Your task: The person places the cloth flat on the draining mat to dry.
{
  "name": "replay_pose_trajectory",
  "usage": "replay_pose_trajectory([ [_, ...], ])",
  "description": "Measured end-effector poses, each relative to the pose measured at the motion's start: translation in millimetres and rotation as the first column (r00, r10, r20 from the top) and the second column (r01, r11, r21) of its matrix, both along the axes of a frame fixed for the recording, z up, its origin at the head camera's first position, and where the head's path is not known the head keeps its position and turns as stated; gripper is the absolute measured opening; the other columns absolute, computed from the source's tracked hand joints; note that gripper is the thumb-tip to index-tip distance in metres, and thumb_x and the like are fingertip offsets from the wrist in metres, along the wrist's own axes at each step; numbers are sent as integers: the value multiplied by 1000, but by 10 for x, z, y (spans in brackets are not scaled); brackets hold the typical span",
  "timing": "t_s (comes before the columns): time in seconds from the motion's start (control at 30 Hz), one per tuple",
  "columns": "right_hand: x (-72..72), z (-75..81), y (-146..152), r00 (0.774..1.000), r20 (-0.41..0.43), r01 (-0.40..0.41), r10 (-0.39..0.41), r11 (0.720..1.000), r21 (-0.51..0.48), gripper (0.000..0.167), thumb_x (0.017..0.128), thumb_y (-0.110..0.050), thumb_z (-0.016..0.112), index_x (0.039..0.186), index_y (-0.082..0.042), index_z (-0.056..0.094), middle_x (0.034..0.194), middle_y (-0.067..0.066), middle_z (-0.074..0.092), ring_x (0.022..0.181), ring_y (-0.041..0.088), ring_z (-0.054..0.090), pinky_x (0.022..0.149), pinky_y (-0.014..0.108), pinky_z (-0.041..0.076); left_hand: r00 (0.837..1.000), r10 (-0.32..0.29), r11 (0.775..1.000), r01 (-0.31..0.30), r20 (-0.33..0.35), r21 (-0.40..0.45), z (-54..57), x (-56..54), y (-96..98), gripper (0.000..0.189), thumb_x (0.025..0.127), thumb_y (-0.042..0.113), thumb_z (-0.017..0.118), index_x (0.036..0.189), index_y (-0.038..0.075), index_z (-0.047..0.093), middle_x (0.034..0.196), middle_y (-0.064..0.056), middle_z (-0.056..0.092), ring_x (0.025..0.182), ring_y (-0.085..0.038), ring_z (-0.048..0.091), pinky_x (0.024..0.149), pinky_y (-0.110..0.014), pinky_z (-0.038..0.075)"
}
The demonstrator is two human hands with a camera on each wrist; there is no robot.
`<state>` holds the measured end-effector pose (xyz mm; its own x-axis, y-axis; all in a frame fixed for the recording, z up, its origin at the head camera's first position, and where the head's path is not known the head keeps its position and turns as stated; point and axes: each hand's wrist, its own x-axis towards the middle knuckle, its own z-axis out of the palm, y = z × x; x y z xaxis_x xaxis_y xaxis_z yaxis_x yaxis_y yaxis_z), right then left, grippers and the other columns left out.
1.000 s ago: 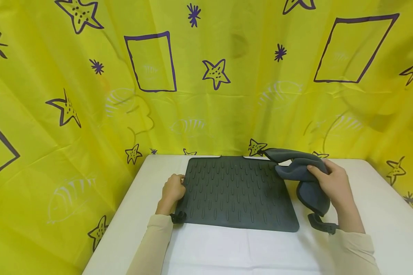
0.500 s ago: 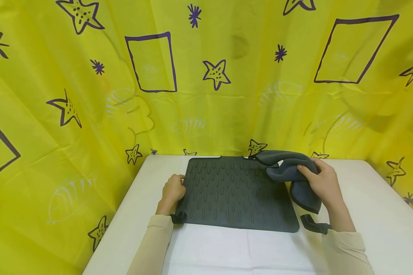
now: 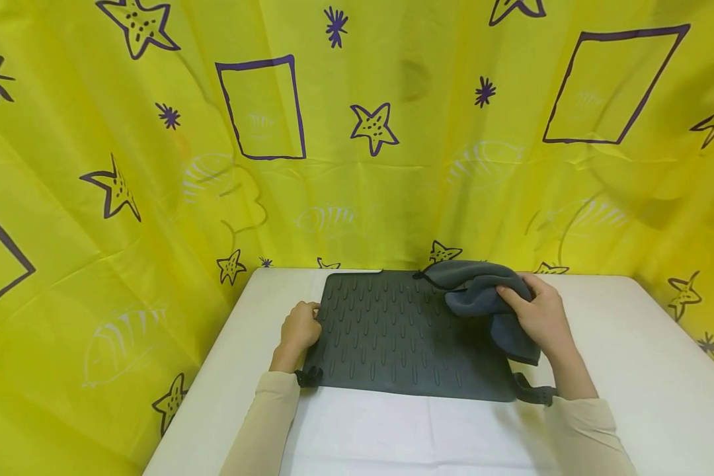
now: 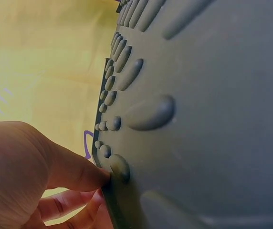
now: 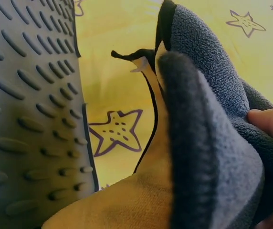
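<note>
A dark grey mat (image 3: 381,330) with rows of raised oblong ridges spans the middle of the table in the head view. At its left edge is my left hand (image 3: 299,330); in the left wrist view the thumb (image 4: 81,172) lies on the ridged face and the fingers go behind the edge, pinching it. My right hand (image 3: 544,316) grips a bunched blue-grey cloth (image 3: 482,291) with black edging, which overlaps the mat's upper right part. Plush pile shows on the cloth (image 5: 208,62) in the right wrist view, where only a fingertip and part of the hand appear.
The white table (image 3: 636,370) extends to both sides of the mat. A creased white sheet (image 3: 381,433) lies in front of it. Behind and around hangs a yellow curtain (image 3: 333,185) printed with purple stars and frames.
My right hand has moved left with the cloth, bringing it from the mat's right edge further over the upper right of the mat. The left hand and the mat have stayed put.
</note>
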<state>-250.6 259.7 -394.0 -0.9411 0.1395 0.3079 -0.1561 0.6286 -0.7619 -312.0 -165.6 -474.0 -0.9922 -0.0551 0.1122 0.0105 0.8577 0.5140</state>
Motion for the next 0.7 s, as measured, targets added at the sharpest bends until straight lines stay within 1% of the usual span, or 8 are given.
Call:
replay_pose_trajectory([
  [0.13,-3,-8,-54,1000,-13,-11,11,1000,-10,42,102,-32,62,127,1,63,119,27,65,105,36,57,84,40,43,1000,-2,1000,2,3,-3,-2,-3,-3,50,83,-3,55,130,3,69,106,-14,68,93,-33,67,81,-52,55],
  [0.23,-6,-8,-93,999,-37,-6,5,1000,-5,40,102,-32,63,125,1,64,117,26,67,102,33,57,82,38,43,1000,-3,1000,3,4,-3,-4,-4,-4,49,83,-3,55,130,3,68,106,-14,68,92,-32,66,80,-52,55],
  [0.3,-9,-9,-120,998,-62,4,-4,1000,0,38,101,-31,64,123,0,66,114,24,68,98,28,57,80,34,43,1000,-3,1000,3,4,-3,-3,-3,-4,49,83,-3,55,130,3,68,106,-14,67,91,-32,65,79,-52,55],
  [0.4,-20,-16,-162,995,-100,11,-11,1000,-1,34,100,-29,66,120,-1,67,110,21,69,92,16,56,77,27,44,1000,-2,1000,2,6,-2,3,1,-1,49,84,-3,55,130,3,68,106,-14,67,89,-31,65,79,-51,55],
  [0.53,-39,-36,-227,990,-139,6,-8,1000,-16,33,100,-28,67,119,-2,68,109,19,70,88,3,54,77,20,44,1000,1,1000,-1,8,0,7,0,2,49,84,-3,55,130,3,68,106,-15,67,88,-30,64,78,-51,55],
  [0.6,-42,-42,-263,989,-150,2,-6,1000,-28,33,99,-28,67,120,-2,68,110,19,70,88,1,54,77,19,44,1000,1,1000,-1,9,0,5,-1,3,48,84,-3,55,130,3,68,106,-15,67,88,-30,65,77,-50,55],
  [0.7,-39,-47,-317,987,-162,-3,-4,999,-45,33,99,-28,67,121,-2,68,111,19,71,90,2,54,78,19,44,1000,1,1000,-1,8,-1,4,1,4,48,84,-3,55,130,3,68,106,-15,67,88,-30,65,77,-50,55],
])
